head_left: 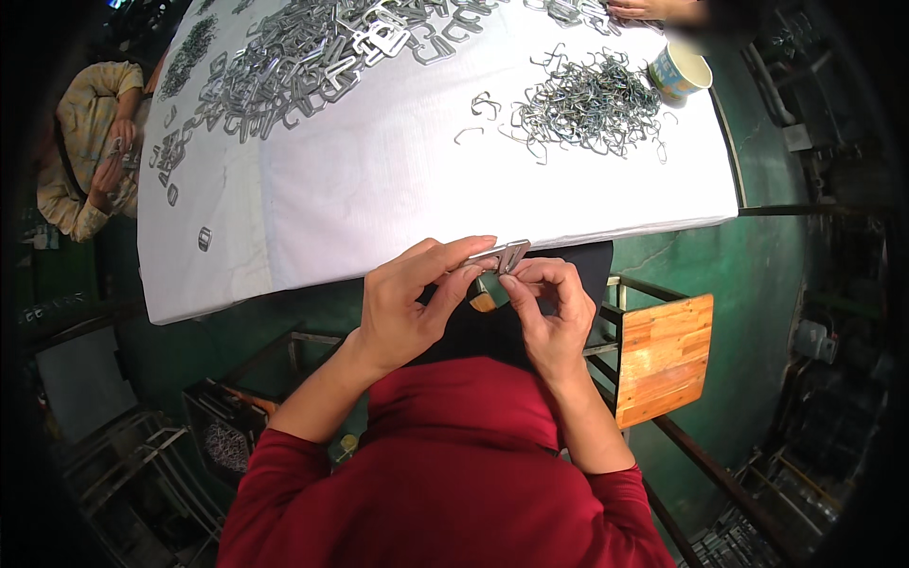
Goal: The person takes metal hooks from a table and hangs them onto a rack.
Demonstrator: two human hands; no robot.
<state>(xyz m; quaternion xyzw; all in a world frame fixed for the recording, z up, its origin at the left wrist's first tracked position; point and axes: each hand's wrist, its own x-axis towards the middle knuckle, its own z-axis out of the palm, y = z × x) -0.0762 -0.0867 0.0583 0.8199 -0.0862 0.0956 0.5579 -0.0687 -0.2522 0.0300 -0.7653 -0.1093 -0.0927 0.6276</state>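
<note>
Just in front of the table's near edge, my left hand (402, 298) pinches a flat grey metal snap hook (514, 254) between thumb and fingers. Close against the hook's right end is my right hand (557, 317), its thumb and forefinger pressed together. Whatever small piece they pinch is hidden by the fingertips. A pile of bent wire clips (592, 106) lies on the white-covered table (379, 199) beyond my right hand. Farther back and to the left spreads a large heap of similar grey metal hooks (312, 71).
A paper cup (678, 72) stands beside the wire clips. One person (90, 151) works at the table's left side; another person's hand (639, 8) shows at the far right. A wooden stool (665, 360) is at my right, and a box of small metal parts (225, 445) sits low at left.
</note>
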